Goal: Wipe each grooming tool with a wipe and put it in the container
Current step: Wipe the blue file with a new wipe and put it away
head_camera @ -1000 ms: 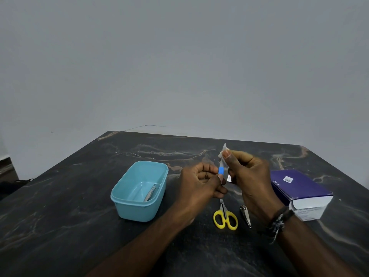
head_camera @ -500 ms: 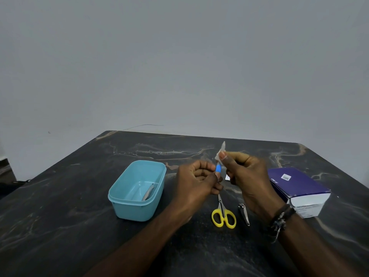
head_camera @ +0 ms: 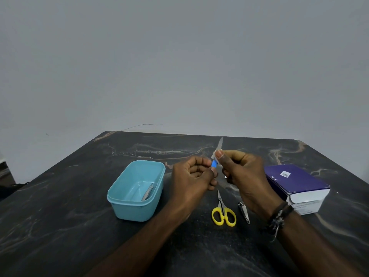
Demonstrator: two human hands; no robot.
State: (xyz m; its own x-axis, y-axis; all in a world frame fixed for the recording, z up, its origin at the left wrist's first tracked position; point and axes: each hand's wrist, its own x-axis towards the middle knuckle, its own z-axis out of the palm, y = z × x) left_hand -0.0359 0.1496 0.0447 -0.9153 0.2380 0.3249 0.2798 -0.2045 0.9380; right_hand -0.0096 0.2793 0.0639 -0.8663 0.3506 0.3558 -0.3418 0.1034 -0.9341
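My left hand (head_camera: 194, 175) grips the blue handle of a slim metal nail file (head_camera: 214, 163) above the table's middle. The file's grey tip points up and away. My right hand (head_camera: 242, 170) pinches a small white wipe (head_camera: 215, 154) round the file just above the handle. A light blue container (head_camera: 121, 198) stands left of my hands with a metal tool (head_camera: 147, 191) lying in it. Yellow-handled scissors (head_camera: 223, 213) and a metal nail clipper (head_camera: 244, 212) lie on the table below my hands.
A purple and white box (head_camera: 295, 180) sits on the dark marbled table (head_camera: 60, 226) to the right of my right hand. A plain grey wall rises behind the table's far edge.
The wipe in my right hand has slid down the file toward the blue handle, so more bare metal tip shows above it. Both hands stay in about the same place.
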